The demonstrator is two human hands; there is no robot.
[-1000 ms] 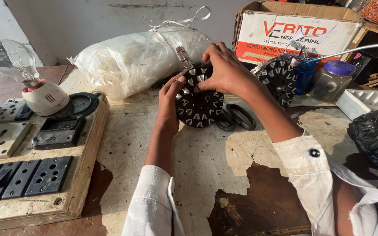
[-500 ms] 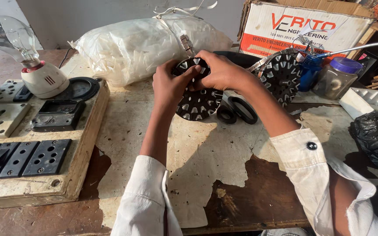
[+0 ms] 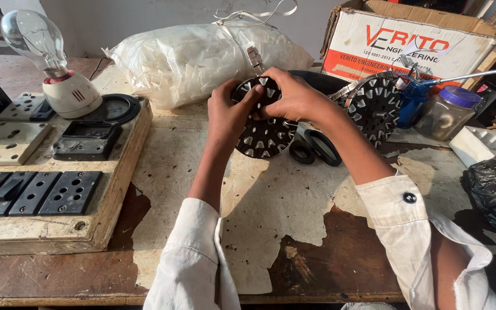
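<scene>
Against the front of the plastic bag [image 3: 202, 57], both hands are holding a black toothed disc [image 3: 262, 135] tilted up over the counter [image 3: 271, 218]. Left hand [image 3: 228, 112] is gripping the disc's left edge, fingers pressed together on the rim; right hand [image 3: 294, 97] is curling over the top, fingertips pinching at the upper face. Judging by this, the fitting or checking of the disc is partway: the piece is in hand, not set down, and what the fingers are working on is hidden under them. A second disc [image 3: 374, 109] is leaning to the right of the bag, apparently waiting or finished; I cannot tell which. Two black rings [image 3: 314, 149] are lying right of the held disc. Left of the bag, a wooden switchboard [image 3: 58, 183] is carrying a bulb [image 3: 38, 43]. Right of the bag, a carton [image 3: 409, 40] and jar [image 3: 449, 112] are standing. The counter's covering is peeling, showing dark wood.
</scene>
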